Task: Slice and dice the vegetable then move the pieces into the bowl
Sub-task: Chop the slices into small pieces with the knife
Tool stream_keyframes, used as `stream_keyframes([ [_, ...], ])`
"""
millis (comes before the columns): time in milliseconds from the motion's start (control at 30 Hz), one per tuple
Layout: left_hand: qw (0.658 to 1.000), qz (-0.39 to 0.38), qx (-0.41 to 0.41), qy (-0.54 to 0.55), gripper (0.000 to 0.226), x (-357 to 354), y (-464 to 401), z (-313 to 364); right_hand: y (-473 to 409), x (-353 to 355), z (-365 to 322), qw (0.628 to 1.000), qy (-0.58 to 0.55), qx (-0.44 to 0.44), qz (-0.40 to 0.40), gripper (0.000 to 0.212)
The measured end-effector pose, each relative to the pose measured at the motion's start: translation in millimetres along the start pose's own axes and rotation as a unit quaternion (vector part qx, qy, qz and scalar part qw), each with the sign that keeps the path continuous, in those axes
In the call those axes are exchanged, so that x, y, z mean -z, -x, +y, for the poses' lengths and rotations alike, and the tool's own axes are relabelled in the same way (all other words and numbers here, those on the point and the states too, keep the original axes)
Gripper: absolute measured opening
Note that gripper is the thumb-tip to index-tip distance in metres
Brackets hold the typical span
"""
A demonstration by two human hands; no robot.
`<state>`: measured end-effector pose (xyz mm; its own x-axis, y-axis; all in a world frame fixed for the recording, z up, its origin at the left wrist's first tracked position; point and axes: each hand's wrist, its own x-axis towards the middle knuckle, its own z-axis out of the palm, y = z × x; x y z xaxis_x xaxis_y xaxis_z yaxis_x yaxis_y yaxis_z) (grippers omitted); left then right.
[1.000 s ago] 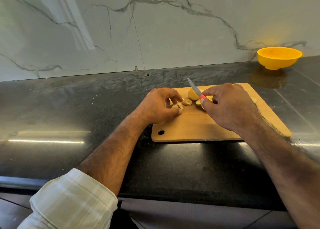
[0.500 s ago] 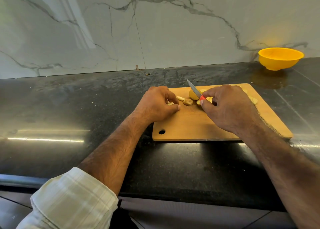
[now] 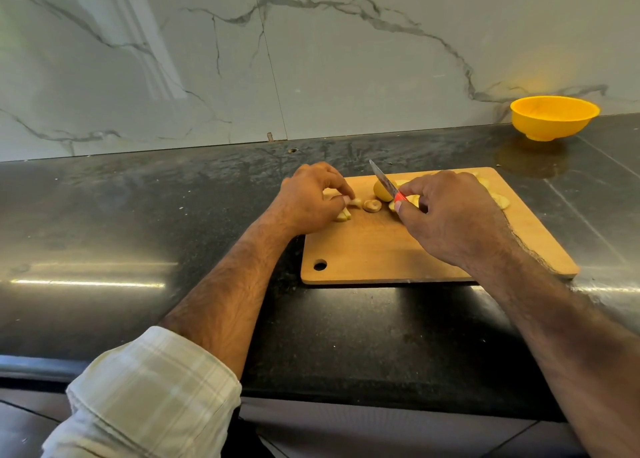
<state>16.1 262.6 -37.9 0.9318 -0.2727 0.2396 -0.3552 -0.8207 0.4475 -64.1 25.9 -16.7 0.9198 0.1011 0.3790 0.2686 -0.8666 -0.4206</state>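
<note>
Fingertips (image 3: pixel 346 199) of my left hand (image 3: pixel 310 199) pinch a pale vegetable piece (image 3: pixel 355 202) at the cutting board's (image 3: pixel 381 249) far-left corner; right hand (image 3: pixel 446 215) grips the knife (image 3: pixel 384 182), blade raised. Risk: blade nicks fingertips, pieces being small. Vegetable (image 3: pixel 381 191): yellowish, possibly potato, partly sliced, mid-board. Bowl (image 3: pixel 554 118): well beyond board's far-right corner.

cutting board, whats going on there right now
A person is cutting up a pale yellow vegetable on the wooden cutting board. The right hand holds a small knife with a red handle, its blade angled up over the uncut chunk. The left hand pinches a small cut piece at the board's left side, with a round slice beside it. More slices lie near the board's right edge. The yellow bowl sits apart by the wall, and no pieces show in it.
</note>
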Motion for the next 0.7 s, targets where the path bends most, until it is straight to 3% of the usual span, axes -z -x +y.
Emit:
stream_keyframes([
  [267, 1.000, -0.022, -0.011, 0.009, 0.026, -5.3, -0.9, 10.9, -0.5, 1.2, -1.4, 1.000, 0.003, -0.007, -0.004, 0.035],
  [467, 0.999, -0.024, 0.008, 0.031, 0.069, -1.4, 4.0, 13.5, 0.0, -1.3, -1.5, 1.000, 0.007, -0.008, -0.002, 0.036],
  [700, 0.999, -0.053, 0.011, -0.008, 0.060, -2.2, 4.1, 17.2, -0.7, -1.0, 0.3, 1.000, 0.003, -0.006, -0.001, 0.034],
])
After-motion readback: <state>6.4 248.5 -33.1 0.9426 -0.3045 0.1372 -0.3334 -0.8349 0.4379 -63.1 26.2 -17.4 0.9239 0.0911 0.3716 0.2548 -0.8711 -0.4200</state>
